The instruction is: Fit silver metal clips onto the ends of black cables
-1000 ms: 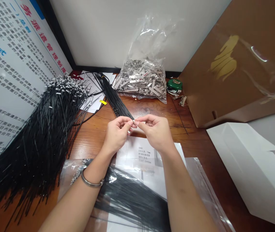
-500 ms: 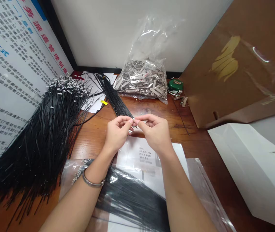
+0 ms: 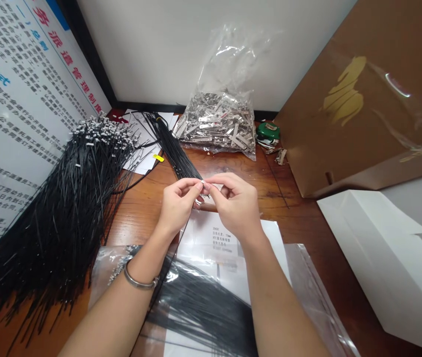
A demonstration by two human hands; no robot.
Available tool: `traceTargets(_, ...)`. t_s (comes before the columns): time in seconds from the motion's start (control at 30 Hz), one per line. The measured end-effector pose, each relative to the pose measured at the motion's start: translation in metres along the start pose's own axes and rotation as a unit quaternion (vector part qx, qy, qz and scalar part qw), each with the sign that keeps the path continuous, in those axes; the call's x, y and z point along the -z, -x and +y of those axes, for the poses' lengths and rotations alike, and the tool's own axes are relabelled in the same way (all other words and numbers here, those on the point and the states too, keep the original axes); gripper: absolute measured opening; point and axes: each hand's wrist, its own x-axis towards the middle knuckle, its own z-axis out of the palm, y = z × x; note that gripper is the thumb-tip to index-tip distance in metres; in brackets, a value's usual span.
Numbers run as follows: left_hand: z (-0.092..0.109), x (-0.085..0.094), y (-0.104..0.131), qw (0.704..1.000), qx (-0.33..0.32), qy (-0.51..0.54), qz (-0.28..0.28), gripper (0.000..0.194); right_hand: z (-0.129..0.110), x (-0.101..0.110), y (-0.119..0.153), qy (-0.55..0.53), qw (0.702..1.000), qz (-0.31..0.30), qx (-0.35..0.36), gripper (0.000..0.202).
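My left hand [image 3: 179, 203] and my right hand [image 3: 236, 201] meet fingertip to fingertip above the wooden table. Between the pinched fingertips is a small whitish piece [image 3: 202, 182], too small to make out well. A thin black wire seems to run down from under my left hand toward the wrist. Just beyond the fingers lies a bundle of black wires [image 3: 177, 153], its near ends partly hidden by my hands. Under my forearms, a clear bag of black wires [image 3: 211, 295] lies over a printed sheet [image 3: 270, 233].
A large heap of black wires with white tips [image 3: 58, 208] fills the left. At the back stands a clear bag of metal strips [image 3: 222, 121], beside a green tape measure [image 3: 268, 130]. A brown box [image 3: 374, 89] and a white box [image 3: 385, 258] are on the right.
The fingertips have shifted slightly around the small piece, and my right hand has rolled a little. The whole view has moved very slightly.
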Motion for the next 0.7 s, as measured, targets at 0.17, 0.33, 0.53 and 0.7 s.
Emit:
traceTargets(0.17,-0.0009,0.0001,-0.0005,1.0,0.007,0.0,0.003,0.02,0.0013,0.0005,-0.0007,0.029,0.999,-0.006,0.024,0.012)
traceTargets(0.33,-0.0014,0.0005,-0.0008,1.0,0.006,-0.009,0.006,0.02,0.002,0.0001,-0.0011,0.033,0.999,-0.009,0.026,0.012)
traceTargets(0.53,-0.0007,0.0001,-0.0013,1.0,0.011,-0.009,0.009,0.019,0.001,0.0001,-0.0001,0.031,0.999,-0.005,0.019,0.013)
traceTargets(0.7,-0.0009,0.0003,-0.0016,1.0,0.021,-0.017,0.002,0.024,0.0009,0.0004,0.0001,0.039,0.999,-0.003,0.013,0.012)
